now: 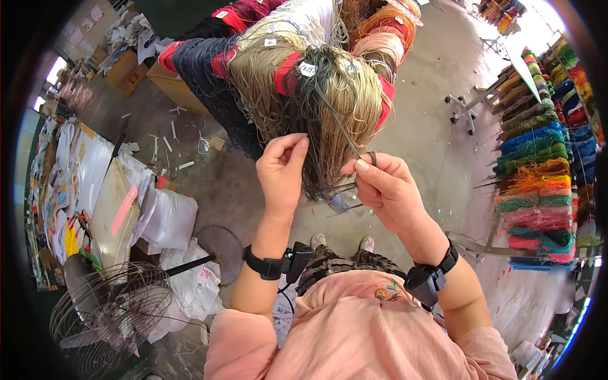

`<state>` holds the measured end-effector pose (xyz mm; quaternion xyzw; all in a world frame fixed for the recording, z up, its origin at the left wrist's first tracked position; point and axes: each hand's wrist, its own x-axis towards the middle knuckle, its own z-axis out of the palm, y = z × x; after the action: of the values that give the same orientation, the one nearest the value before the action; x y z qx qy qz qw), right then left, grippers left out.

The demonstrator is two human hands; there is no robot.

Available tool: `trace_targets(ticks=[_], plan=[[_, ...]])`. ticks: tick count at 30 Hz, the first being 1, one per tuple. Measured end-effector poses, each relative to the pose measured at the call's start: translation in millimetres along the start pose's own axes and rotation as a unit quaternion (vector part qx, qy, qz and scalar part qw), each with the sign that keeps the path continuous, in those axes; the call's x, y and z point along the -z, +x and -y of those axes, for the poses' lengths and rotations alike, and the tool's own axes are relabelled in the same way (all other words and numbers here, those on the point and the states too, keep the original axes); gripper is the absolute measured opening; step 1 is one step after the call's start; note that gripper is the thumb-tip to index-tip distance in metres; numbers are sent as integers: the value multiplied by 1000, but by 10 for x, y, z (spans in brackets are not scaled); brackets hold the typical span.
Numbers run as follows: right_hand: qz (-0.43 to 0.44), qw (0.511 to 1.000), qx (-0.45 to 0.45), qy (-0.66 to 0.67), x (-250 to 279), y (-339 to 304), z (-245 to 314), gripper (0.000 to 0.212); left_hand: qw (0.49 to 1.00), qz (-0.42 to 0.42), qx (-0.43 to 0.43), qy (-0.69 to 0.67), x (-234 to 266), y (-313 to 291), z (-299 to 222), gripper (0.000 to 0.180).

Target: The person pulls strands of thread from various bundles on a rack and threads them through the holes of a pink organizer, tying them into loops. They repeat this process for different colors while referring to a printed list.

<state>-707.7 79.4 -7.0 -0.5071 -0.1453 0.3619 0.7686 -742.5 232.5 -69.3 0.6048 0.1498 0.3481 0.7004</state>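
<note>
At left, a bulging white plastic bag (174,218) hides its contents. In the middle, the left hand (282,170) has its grip pinched closed, on what I cannot tell, beside hanging yarn (364,101); farther right, the right hand (388,185) grips a dark strand (342,127) leading into that yarn, apparently to keep it taut.

Held strand (342,126) is showing dark grey-green; central hanks (362,92) are showing beige; shirt (354,323) is showing pink; trousers (323,263) are showing a dark-and-light pattern.
</note>
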Motion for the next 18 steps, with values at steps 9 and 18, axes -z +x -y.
trace_targets(ticks=[9,18], plan=[[30,996,-18,84,33,-23,78,15,990,-49,-129,29,-146,110,-113,7],[60,987,-28,145,-34,-21,204,14,969,-39,-190,153,-214,40,-23,18]])
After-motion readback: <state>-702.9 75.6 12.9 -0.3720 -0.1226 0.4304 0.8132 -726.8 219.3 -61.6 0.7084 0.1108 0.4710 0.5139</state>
